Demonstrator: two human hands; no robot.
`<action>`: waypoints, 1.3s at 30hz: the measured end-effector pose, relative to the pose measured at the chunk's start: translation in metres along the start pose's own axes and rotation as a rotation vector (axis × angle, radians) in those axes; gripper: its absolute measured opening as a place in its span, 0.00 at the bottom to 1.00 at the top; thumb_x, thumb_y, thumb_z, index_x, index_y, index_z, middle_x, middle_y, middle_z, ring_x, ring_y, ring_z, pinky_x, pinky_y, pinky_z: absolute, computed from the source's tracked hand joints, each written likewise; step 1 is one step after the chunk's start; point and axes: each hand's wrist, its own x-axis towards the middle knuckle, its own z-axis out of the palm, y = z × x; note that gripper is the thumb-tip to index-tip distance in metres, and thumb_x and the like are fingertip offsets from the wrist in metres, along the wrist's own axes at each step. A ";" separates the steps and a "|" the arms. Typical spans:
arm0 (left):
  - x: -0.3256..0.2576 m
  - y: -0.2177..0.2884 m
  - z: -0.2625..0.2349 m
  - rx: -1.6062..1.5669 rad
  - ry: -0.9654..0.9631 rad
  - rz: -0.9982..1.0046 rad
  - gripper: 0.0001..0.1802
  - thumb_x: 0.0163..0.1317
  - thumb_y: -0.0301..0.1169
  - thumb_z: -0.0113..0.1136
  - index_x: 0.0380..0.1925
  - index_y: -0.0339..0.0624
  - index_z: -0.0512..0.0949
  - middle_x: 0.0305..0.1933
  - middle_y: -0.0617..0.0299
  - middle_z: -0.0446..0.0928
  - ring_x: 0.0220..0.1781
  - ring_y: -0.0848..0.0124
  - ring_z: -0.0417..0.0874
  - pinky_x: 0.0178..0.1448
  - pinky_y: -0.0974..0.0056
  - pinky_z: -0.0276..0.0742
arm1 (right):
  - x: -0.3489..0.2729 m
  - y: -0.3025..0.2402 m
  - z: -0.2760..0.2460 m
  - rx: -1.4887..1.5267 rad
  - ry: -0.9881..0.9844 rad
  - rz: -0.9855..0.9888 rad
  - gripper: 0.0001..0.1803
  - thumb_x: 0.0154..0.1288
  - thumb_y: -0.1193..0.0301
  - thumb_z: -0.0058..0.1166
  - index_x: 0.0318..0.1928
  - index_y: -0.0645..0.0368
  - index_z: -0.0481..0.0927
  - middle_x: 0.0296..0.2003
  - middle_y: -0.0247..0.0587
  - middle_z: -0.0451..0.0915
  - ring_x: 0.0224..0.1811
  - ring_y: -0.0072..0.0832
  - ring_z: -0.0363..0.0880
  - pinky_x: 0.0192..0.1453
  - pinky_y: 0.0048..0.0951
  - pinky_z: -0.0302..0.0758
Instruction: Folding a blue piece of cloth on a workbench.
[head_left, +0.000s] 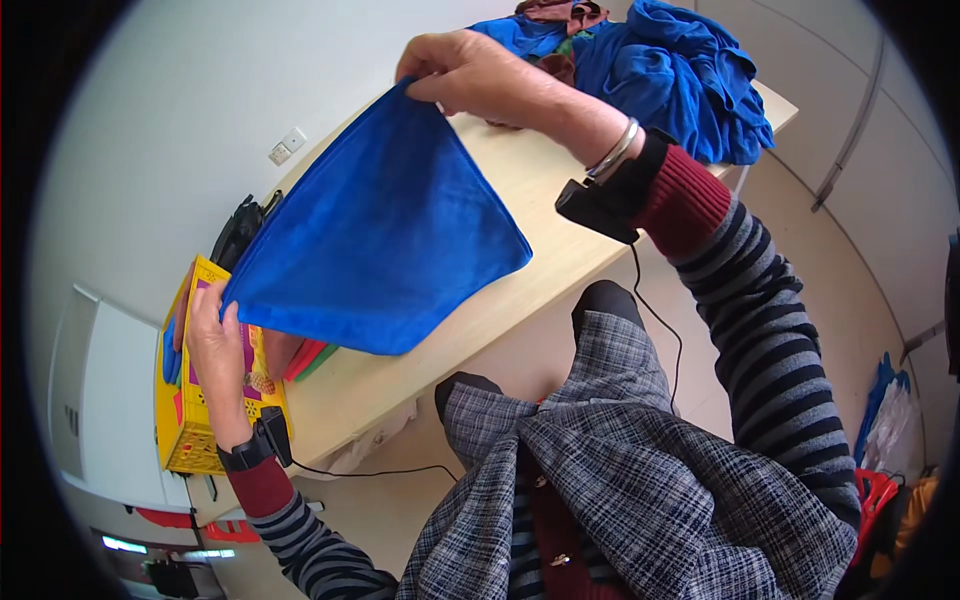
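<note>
A pale wooden worktop (pixel 520 200) stands against a white wall. Nearest, the left hand (pixel 212 345) pinches one corner of a bright blue cloth (pixel 375 240); its stretched edge runs up to the right hand (pixel 480 75), fingers pinching the far corner.

I see my left hand (pixel 215 350) and right hand (pixel 480 75) each pinching a corner of a blue cloth (pixel 375 235), stretched above the tabletop (pixel 530 190) beside a yellow basket (pixel 185 420).
</note>
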 end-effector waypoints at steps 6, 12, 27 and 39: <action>0.013 -0.024 0.012 0.055 -0.071 0.050 0.07 0.65 0.21 0.56 0.39 0.30 0.70 0.39 0.46 0.73 0.36 0.56 0.75 0.45 0.58 0.73 | 0.019 0.026 0.017 -0.042 0.015 0.014 0.13 0.67 0.71 0.56 0.49 0.61 0.83 0.37 0.41 0.85 0.33 0.26 0.84 0.40 0.25 0.83; 0.073 -0.035 0.082 -0.232 -0.228 -0.081 0.10 0.63 0.28 0.61 0.36 0.35 0.70 0.29 0.44 0.73 0.31 0.45 0.74 0.40 0.53 0.73 | 0.045 0.109 0.016 -0.161 0.068 0.185 0.13 0.64 0.72 0.57 0.48 0.61 0.84 0.33 0.40 0.85 0.31 0.26 0.83 0.38 0.26 0.82; -0.003 -0.040 0.228 -0.312 -0.091 -0.059 0.07 0.59 0.19 0.55 0.36 0.41 0.73 0.37 0.47 0.75 0.39 0.43 0.79 0.42 0.46 0.75 | -0.119 0.087 0.038 -0.298 0.148 -0.311 0.10 0.58 0.84 0.57 0.38 0.57 0.78 0.32 0.42 0.77 0.33 0.38 0.77 0.37 0.33 0.75; -0.127 0.022 0.212 -0.382 -0.425 -0.007 0.26 0.49 0.12 0.52 0.51 0.40 0.76 0.59 0.51 0.76 0.65 0.49 0.72 0.68 0.50 0.69 | -0.233 0.070 0.172 -0.001 -0.262 -0.077 0.07 0.57 0.76 0.57 0.36 0.56 0.76 0.32 0.43 0.77 0.41 0.43 0.79 0.47 0.40 0.76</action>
